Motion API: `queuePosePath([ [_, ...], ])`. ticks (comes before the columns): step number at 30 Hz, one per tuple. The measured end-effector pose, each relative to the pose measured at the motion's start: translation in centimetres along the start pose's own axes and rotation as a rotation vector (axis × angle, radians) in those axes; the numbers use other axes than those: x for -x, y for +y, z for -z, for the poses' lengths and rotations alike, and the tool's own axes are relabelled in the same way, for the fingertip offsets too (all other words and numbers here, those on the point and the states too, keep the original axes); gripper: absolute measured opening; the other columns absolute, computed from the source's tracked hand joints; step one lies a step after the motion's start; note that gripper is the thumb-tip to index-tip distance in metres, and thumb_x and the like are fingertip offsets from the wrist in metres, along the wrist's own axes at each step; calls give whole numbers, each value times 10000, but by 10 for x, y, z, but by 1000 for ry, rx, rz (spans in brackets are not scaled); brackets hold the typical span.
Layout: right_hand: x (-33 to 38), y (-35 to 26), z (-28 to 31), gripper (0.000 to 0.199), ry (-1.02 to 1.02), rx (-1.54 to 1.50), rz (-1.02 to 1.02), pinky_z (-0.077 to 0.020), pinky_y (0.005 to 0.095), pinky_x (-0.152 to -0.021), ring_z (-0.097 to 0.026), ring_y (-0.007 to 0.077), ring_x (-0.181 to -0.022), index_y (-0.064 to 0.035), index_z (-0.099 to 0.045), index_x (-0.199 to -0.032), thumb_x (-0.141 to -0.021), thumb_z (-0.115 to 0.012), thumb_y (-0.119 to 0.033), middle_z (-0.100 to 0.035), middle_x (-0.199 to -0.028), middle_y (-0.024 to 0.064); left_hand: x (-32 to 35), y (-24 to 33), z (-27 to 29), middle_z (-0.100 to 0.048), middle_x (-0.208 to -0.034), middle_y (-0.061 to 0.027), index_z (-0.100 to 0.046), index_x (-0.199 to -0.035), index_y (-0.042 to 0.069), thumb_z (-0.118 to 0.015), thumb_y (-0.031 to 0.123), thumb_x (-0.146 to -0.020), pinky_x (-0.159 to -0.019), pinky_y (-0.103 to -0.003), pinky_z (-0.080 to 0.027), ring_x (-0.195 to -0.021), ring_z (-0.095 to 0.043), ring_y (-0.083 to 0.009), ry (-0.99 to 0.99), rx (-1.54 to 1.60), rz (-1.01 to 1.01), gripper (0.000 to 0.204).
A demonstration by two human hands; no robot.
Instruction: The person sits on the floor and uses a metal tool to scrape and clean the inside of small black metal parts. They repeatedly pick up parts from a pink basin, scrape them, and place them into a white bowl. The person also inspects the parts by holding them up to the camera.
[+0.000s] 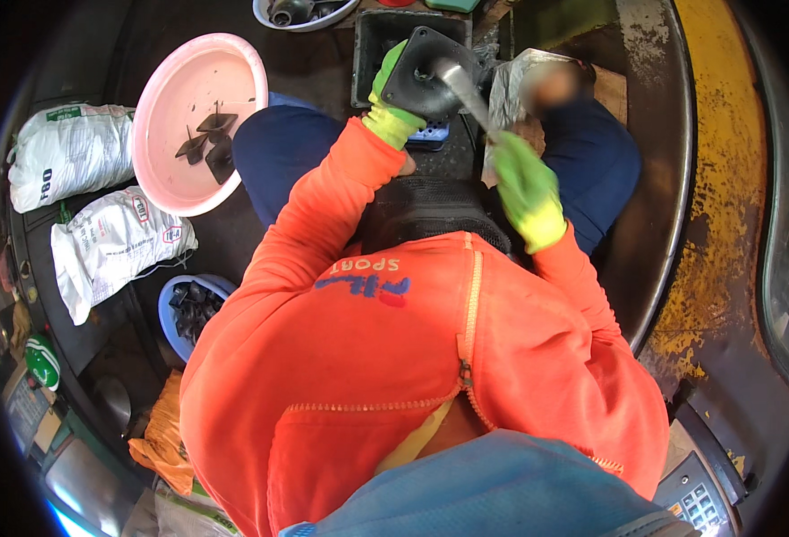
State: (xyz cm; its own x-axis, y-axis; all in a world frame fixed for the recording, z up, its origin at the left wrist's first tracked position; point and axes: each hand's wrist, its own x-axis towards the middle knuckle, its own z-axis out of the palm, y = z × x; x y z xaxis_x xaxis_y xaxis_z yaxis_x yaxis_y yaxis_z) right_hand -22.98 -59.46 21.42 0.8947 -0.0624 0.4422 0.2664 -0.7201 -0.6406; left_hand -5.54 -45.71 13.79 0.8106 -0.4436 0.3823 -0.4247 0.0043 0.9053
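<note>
- From afar, I watch the left hand [390,100] clamped on a black flanged part [412,82], raised before the body.
- The blurred right hand [528,186] grips a metal tool [468,92], its end over that part.
- Work on this piece looks unfinished; similar dark pieces [219,125] lie in a pink basin [156,98], done or waiting, I cannot tell.

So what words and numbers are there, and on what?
I won't copy writing, but it's on these:
Orange jacket: white, blue and red chest lettering.
Upper white sack: large dark characters.
Lower white sack: red and dark print, partly unreadable.
Grey keypad: markings too small to read.
Green round thing: white marking, also too small.
</note>
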Motion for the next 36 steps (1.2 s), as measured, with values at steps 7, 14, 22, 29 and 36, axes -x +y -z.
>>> queuePosePath([
  [7, 6, -12, 21, 251, -2, -369, -441, -501, 286, -727, -653, 151, -838, 15, -609, -1208, -992, -541, -95, -681, -1005, 129, -5, 7, 9, -697, -926, -64, -679, -1028, 67, -833, 122, -698, -768, -316, -553, -858, -678, -202, 50, -52, -1, 368],
  [14, -5, 2, 5, 233, -239, 108, -231, -526, 343, -687, -669, 287, -832, -5, -618, -1180, -962, -566, -68, -647, -961, 206, -1, -6, 2, -697, -985, -89, -663, -1081, 73, -777, 235, -775, -782, -346, -548, -898, -690, -226, -49, -334, -315, 365],
  [22, 7, -3, 15, 285, 17, -313, -428, -509, 319, -713, -673, 272, -801, 5, -603, -1241, -978, -560, -97, -679, -976, 194, 9, 10, 24, -579, -1268, -53, -554, -1325, 173, -957, 302, -300, -1061, -367, -431, -1199, -553, -257, -321, -505, -151, 1109],
  [29, -1, 8, 9, 257, -68, -133, -470, -521, 324, -725, -684, 288, -824, 1, -635, -1191, -971, -583, -122, -680, -935, 199, -3, 7, 6, -700, -974, -93, -691, -1056, 80, -774, 130, -716, -761, -324, -549, -890, -684, -217, 2, 81, -8, 353],
  [36, 6, 8, 4, 247, -249, -11, -425, -526, 381, -692, -660, 344, -820, -19, -623, -1167, -931, -591, -86, -668, -982, 173, 1, 20, 14, -717, -1034, -79, -660, -1160, 21, -825, 89, -718, -830, -319, -555, -937, -689, -175, -47, 83, 21, 477],
])
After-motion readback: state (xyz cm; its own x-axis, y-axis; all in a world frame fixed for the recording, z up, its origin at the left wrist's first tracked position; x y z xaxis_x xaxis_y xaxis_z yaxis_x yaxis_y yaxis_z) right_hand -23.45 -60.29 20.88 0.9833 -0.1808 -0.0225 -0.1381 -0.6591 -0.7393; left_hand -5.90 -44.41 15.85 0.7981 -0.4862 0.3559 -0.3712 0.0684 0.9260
